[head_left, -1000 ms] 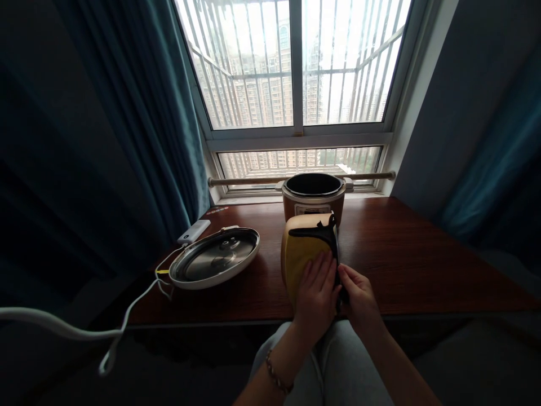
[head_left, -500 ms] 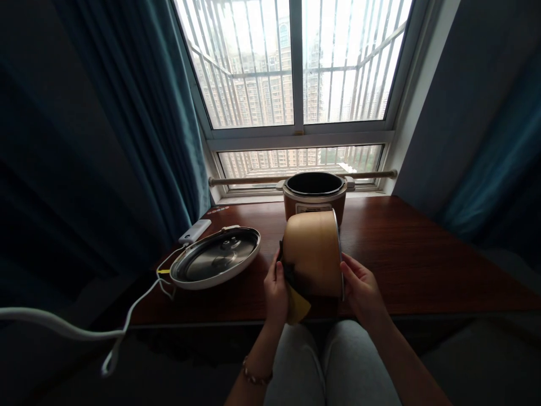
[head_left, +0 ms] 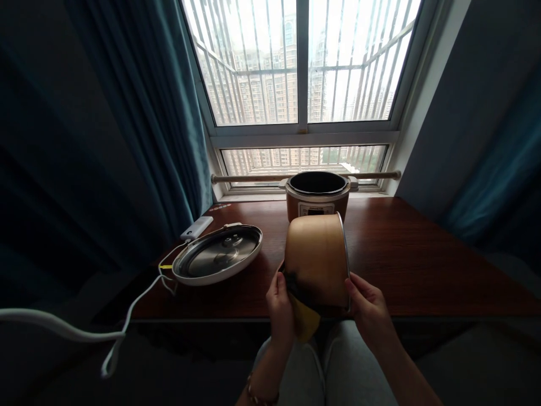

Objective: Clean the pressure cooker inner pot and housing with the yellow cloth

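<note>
So I had the left hand (head_left: 282, 307) down by the near edge, fingers grasping a yellow cloth (head_left: 306, 324) up against the base of the inner pot (head_left: 316, 254), and the right hand (head_left: 371, 301) with its fingers pinching the rim. The pot was tipped on its side, mouth facing right, over the front of the tabletop (head_left: 406, 265); couldn't tell if it touched down. Off left lay the cooker lid (head_left: 209, 266), inner face up, with a white power bank (head_left: 196, 227) just past it. Behind the pot stood the rice cooker body (head_left: 295, 207), open-topped, near the window (head_left: 302, 101).
</note>
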Tool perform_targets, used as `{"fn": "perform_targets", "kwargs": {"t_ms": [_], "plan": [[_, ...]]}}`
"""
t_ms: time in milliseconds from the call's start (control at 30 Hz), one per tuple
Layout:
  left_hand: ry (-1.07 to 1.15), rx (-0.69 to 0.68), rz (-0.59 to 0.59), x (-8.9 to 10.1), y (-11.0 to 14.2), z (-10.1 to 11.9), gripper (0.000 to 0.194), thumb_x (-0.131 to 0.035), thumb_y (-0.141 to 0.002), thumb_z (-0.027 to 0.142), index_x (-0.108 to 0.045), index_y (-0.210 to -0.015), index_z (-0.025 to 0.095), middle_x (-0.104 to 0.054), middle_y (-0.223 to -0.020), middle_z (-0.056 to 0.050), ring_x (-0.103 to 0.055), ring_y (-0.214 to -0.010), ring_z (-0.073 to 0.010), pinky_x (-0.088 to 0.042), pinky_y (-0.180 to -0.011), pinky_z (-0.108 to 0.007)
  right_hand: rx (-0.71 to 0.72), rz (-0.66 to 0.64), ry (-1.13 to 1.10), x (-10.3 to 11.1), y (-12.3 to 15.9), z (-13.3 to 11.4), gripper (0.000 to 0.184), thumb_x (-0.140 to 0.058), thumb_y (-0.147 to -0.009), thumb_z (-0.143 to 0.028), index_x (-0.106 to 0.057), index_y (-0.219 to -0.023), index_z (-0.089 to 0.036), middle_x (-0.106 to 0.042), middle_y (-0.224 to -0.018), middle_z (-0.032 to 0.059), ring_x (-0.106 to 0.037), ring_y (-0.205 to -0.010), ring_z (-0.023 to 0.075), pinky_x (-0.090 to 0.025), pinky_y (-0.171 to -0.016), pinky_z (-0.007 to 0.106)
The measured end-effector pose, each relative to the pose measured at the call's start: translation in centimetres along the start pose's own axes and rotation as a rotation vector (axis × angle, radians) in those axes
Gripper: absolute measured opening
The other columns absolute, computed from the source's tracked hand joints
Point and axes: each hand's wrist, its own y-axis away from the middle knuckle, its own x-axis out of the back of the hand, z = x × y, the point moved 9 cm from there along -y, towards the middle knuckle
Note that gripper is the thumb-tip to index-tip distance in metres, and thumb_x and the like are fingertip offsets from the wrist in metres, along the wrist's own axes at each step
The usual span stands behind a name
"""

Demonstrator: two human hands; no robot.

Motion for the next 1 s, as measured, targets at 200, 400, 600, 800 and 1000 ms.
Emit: {"fn": "perform_targets", "kwargs": {"t_ms": [200,400,600,800,1000], "plan": [[-0.427,-0.566,-0.022,-2.4,2.9,5.2,0.04,-0.038,-0.091,0.026,-0.045,-0.13,0.02,-0.042,-0.139,-0.006,-0.033,-0.131,-0.0191,-0.025,-0.109,-0.036,-0.073,-0.019,-0.079,-1.1,0.0,-0.8,0.033,-0.071,-0.069,-0.033,-0.068,-0.1,-0.021,-0.07,-0.089,0.0056,-0.065,-0.08,0.0208,-0.052,-0.069,0.031],[-0.902,-1.052,-0.307,-10.3,6.3,7.1,0.043,-0.041,-0.088,0.015,-0.041,-0.131,0.013,-0.045,-0.136,-0.01,-0.032,-0.132,-0.0213,-0.027,-0.108,-0.045,-0.054,-0.015,-0.075,-2.0,-1.3,-2.1,0.031,-0.073,-0.067,-0.034,-0.07,-0.094,-0.02,-0.071,-0.087,0.0037,-0.065,-0.075,0.0166,-0.051,-0.063,0.024],[-0.976,-1.171,-0.401,-12.3,7.7,7.7,0.04,-0.04,-0.088,0.016,-0.046,-0.127,0.009,-0.048,-0.133,-0.01,-0.035,-0.13,-0.0215,-0.033,-0.105,-0.041,-0.059,-0.018,-0.068,-2.2,-1.5,-2.6,0.031,-0.074,-0.065,-0.034,-0.07,-0.094,-0.022,-0.07,-0.083,0.0018,-0.064,-0.072,0.0146,-0.049,-0.061,0.022],[-1.002,-1.178,-0.246,-10.4,5.3,8.1,0.043,-0.045,-0.086,0.014,-0.044,-0.129,0.01,-0.049,-0.133,-0.012,-0.038,-0.128,-0.0229,-0.032,-0.105,-0.042,-0.079,-0.017,-0.071,-2.4,-1.7,-3.1,0.027,-0.075,-0.063,-0.033,-0.071,-0.085,-0.018,-0.068,-0.069,0.0007,-0.058,-0.052,0.0095,-0.044,-0.05,0.019],[-0.731,-0.905,-0.118,-6.4,1.9,7.4,0.043,-0.04,-0.089,0.019,-0.042,-0.132,0.017,-0.044,-0.137,-0.01,-0.034,-0.13,-0.0213,-0.027,-0.108,-0.043,-0.103,-0.059,-0.085,-2.7,-2.2,-2.9,0.035,-0.073,-0.066,-0.036,-0.069,-0.096,-0.018,-0.071,-0.083,0.005,-0.064,-0.065,0.0163,-0.048,-0.053,0.025]]}}
